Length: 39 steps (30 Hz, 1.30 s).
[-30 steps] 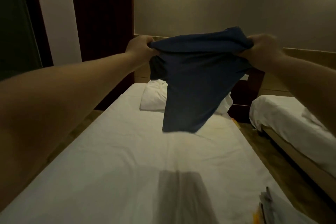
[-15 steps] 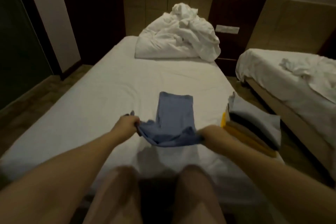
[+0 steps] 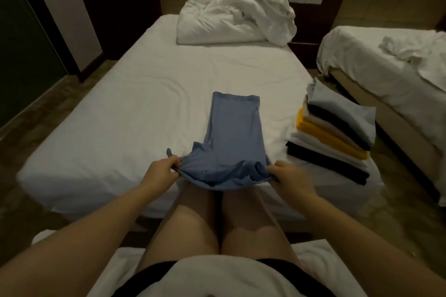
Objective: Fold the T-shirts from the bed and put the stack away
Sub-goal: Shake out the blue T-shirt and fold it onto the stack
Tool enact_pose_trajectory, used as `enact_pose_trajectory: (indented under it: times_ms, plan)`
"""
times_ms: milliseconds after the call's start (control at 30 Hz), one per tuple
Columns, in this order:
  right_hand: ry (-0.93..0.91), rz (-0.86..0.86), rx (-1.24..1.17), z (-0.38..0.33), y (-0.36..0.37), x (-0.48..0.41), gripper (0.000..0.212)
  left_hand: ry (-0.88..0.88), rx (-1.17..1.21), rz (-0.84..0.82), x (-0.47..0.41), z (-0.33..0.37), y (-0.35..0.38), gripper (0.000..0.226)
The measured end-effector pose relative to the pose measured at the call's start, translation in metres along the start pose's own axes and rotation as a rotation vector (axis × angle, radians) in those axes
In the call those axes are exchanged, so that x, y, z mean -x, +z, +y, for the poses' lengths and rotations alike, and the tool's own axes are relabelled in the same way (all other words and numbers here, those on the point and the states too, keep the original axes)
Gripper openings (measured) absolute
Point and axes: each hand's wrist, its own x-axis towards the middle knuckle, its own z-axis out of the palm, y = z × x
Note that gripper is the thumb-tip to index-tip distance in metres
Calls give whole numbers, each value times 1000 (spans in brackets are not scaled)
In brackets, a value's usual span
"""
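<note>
Laying out a shirt for folding. The blue T-shirt (image 3: 231, 132) lies lengthwise on the near half of the bed (image 3: 144, 94). It is narrowed to a strip, with its far end flat on the sheet and its near end raised off the edge. The left hand (image 3: 163, 171) and right hand (image 3: 289, 176), set apart at the two near corners, each pinch the cloth. This spread grip probably keeps the fabric taut and free of creases for the next fold. The stack of folded shirts (image 3: 333, 137) sits at the bed's near right corner, within reach to receive this one. Crumpled bedding (image 3: 236, 7) is heaped at the far end, away from the working area.
</note>
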Motion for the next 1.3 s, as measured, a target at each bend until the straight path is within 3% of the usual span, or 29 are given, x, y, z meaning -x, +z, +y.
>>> enact_pose_trajectory:
  times_ms: [167,267,367,467,600,667,733,900,1000,1100,1167,1200,1300]
  plan:
    - [-55,-300,68,-2,44,35,36,-91,-63,-303,23,-26,26,3]
    - [-61,-255,18,-6,43,35,64,-69,-18,-333,25,-28,35,13]
    - [-129,-238,-44,-16,41,27,59,-37,0,-325,23,-28,36,17]
    - [-181,-148,-49,-33,40,19,39,-68,-12,-259,24,-27,34,12]
    - [-228,115,-19,-37,33,28,23,35,86,100,35,-16,29,4]
    - [-292,119,20,-33,33,42,22,60,103,80,43,-20,32,8]
    - [-350,36,37,-30,35,53,21,30,89,-43,48,-28,37,13]
    - [-304,-262,-37,-45,14,30,53,-218,168,-192,37,-24,40,14]
    - [-281,-227,-16,-68,15,-1,45,-512,607,-121,31,-10,43,16]
    - [-62,-200,-166,-87,23,-32,32,-792,914,51,23,-1,42,13]
    - [144,-372,-413,-100,29,-47,36,-938,1003,92,18,5,38,6]
    - [203,-485,-480,-106,35,-51,43,-980,1028,87,15,7,36,13]
    - [184,-682,-454,-120,60,-45,51,-1019,1082,26,1,7,41,31]
